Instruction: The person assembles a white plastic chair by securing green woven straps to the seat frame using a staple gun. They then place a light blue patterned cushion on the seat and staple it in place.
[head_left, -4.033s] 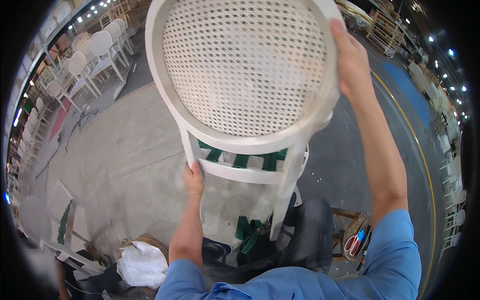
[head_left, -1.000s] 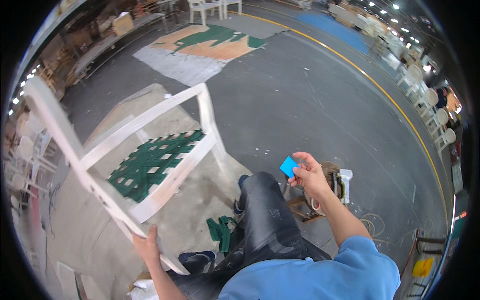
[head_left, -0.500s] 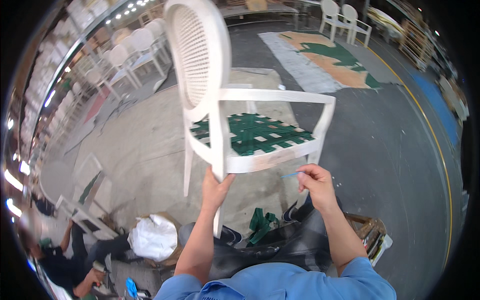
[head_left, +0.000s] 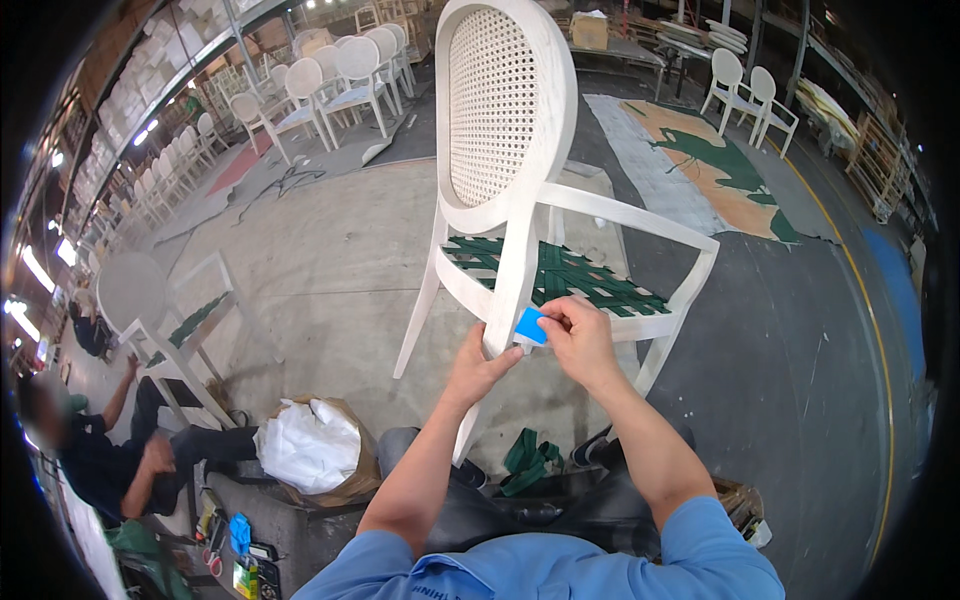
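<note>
White armchair (head_left: pixel 517 250) is standing in the centre of the frame, and the blue square (head_left: pixel 531 326) is what has just changed place: half a second ago I was holding it edge-on, well apart from the rear leg (head_left: pixel 500 333); now I am holding it right beside that leg, its face showing. I am judging that this spot, just under the seat, is getting my attention now. My left hand (head_left: pixel 478 368) is closing around the leg, thumb on one side, fingers on the other. My right hand (head_left: pixel 580 345) is pinching the square between thumb and fingertips; whether it is touching the wood, I cannot tell. Just beyond, green webbing (head_left: pixel 575 275) is crossing the seat. Green strips (head_left: pixel 530 460) are lying on the floor at lower centre. At lower left, a white bundle (head_left: pixel 310 445) is resting in a brown sack (head_left: pixel 362 470), and a co-worker (head_left: pixel 105 455) is sitting near another chair (head_left: pixel 135 290). More white chairs (head_left: pixel 360 70) are standing at upper left.
</note>
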